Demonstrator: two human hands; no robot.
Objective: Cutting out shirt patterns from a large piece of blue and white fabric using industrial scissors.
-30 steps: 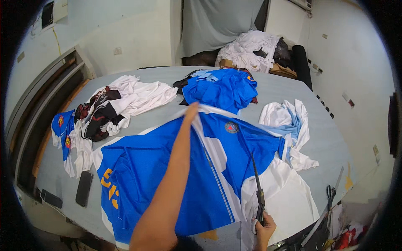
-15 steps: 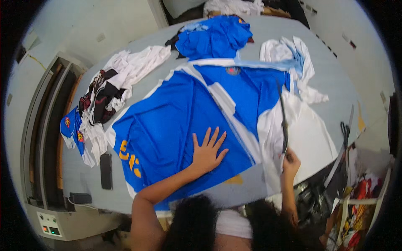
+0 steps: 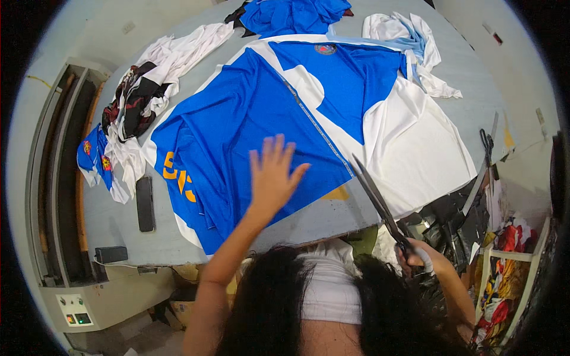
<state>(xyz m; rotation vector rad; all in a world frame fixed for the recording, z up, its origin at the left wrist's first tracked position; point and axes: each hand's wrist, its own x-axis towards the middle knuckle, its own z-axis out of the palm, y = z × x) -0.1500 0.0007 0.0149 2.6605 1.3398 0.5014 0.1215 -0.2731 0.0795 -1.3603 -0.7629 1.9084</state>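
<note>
A large blue and white fabric piece [image 3: 219, 118] lies on the table, with orange lettering on its left and a round emblem near its top. My left hand [image 3: 272, 169] is spread open over the lower middle of the blue cloth; I cannot tell if it touches. My right hand [image 3: 415, 258] grips large black scissors [image 3: 382, 207] near the front edge, their blades angled up and left, tips by the blue panel's lower right corner. A thin printed strip [image 3: 314, 124] runs diagonally along the blue panel's edge.
Cloth piles [image 3: 294, 15] lie along the back and left of the table [image 3: 487, 101]. A phone [image 3: 145, 203] and a black box [image 3: 111, 254] sit at left. A second pair of scissors [image 3: 487, 142] is at right. A long machine [image 3: 62, 148] stands left, a rack [image 3: 493, 252] lower right.
My left hand has let go of the cloth's top edge and come down, fingers spread. The scissors have moved down and tilted left. The view has tilted further downward.
</note>
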